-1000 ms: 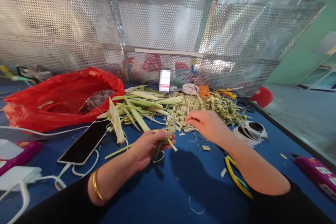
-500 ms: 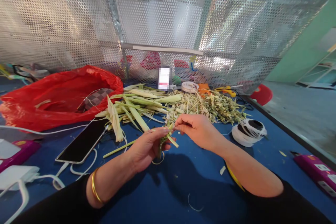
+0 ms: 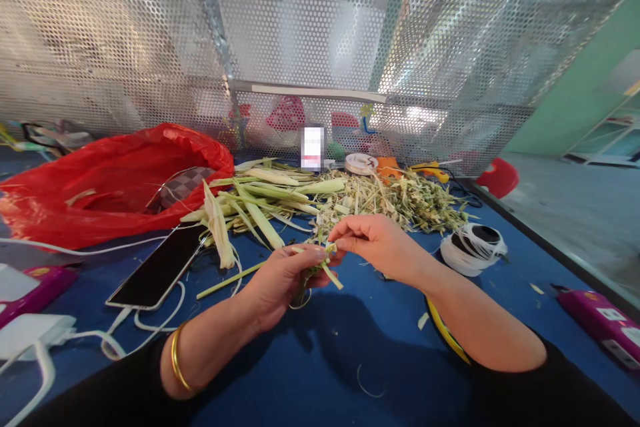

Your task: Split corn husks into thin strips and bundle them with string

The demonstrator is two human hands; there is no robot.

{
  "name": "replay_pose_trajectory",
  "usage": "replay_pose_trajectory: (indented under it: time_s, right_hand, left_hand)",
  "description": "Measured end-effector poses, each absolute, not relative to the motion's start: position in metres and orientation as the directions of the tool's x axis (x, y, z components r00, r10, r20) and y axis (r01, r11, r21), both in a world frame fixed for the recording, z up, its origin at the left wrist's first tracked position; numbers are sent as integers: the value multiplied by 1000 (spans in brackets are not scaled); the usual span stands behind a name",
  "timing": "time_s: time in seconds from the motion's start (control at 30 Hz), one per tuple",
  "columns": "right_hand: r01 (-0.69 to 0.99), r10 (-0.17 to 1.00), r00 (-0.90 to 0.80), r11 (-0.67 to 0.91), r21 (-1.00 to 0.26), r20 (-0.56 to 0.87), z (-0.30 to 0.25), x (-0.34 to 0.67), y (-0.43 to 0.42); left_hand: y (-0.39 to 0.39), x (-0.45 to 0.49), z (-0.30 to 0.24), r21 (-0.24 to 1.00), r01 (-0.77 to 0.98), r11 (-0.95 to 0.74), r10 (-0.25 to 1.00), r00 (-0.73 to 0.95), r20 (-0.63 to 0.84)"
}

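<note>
The left hand (image 3: 287,277) clamps a small green plant bundle (image 3: 332,275) between its thumb above and curled fingers below, probably so that the piece stays steady with its upper end exposed; a pale strip of it juts out past the fingertips. The right hand (image 3: 377,243) meets it from the other side, thumb and forefinger together in a fine pinch on that upper end, with no gap between them to be made out; whether they also hold a thread is too small to tell. The bundle thus sits just where the two hands touch, above the blue table (image 3: 320,380), a height that likely leaves the fingers room to work around it. A thin stalk (image 3: 225,283) runs out to the left of the grip; its near end is hidden, so I cannot tell whether it is held. Just beyond the grip lie long husk leaves (image 3: 265,217) and, farther to the right, dry shredded scraps (image 3: 425,203), seemingly within easy reach. Right of the right hand stands a spool of white string (image 3: 470,250), and a yellow handle (image 3: 447,333) shows partly under that forearm. Well left of the grip, a phone (image 3: 159,270) lies on its back beside a red bag (image 3: 60,213).
</note>
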State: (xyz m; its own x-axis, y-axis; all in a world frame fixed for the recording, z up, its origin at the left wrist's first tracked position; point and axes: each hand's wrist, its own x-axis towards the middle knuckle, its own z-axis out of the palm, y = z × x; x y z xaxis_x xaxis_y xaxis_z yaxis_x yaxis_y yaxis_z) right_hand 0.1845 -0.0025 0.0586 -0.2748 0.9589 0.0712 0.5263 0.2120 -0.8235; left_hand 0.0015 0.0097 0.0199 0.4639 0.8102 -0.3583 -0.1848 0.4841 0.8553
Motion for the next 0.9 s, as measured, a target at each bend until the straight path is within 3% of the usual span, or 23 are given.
replay_pose_trajectory:
  time_s: [0.13, 0.47, 0.67, 0.9]
  right_hand:
    - [735, 953, -262, 298, -609, 150, 60, 188, -4]
    - [769, 764, -493, 607, -203, 416, 49, 176, -10]
    - [768, 751, -550, 627, -132, 366, 41, 176, -4]
    - [761, 860, -441, 509, -402, 256, 44, 173, -7]
  left_hand:
    - [11, 0, 18, 875, -194, 443, 840, 432, -329]
    - [13, 0, 19, 874, -167, 457, 833, 424, -355]
    - [11, -1, 23, 873, -60, 484, 755, 534, -381]
    - [9, -2, 30, 937, 68, 343, 761, 564, -320]
